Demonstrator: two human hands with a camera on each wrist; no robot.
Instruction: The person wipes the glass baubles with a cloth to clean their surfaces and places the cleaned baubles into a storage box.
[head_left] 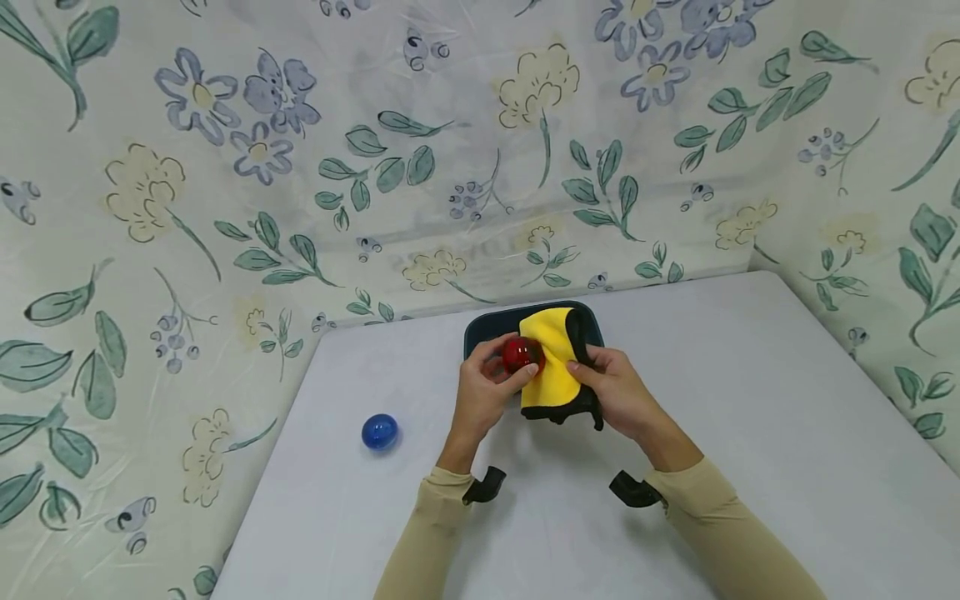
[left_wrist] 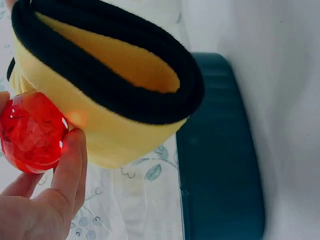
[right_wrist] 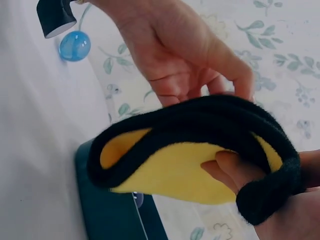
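Observation:
A clear red ball is held in the fingers of my left hand. My right hand grips a folded yellow cloth with a black edge, its thumb lying on the yellow side. Ball and cloth meet above the near side of a dark teal bin. From the left wrist, the red ball shows right against the cloth. In the right wrist view the cloth hides the ball, and some right-hand fingers are tucked inside its fold.
A clear blue ball lies on the white table, left of my left hand. Something small and dark shows by the bin's rim in the right wrist view. Flower-patterned sheeting hangs behind the table and along its sides.

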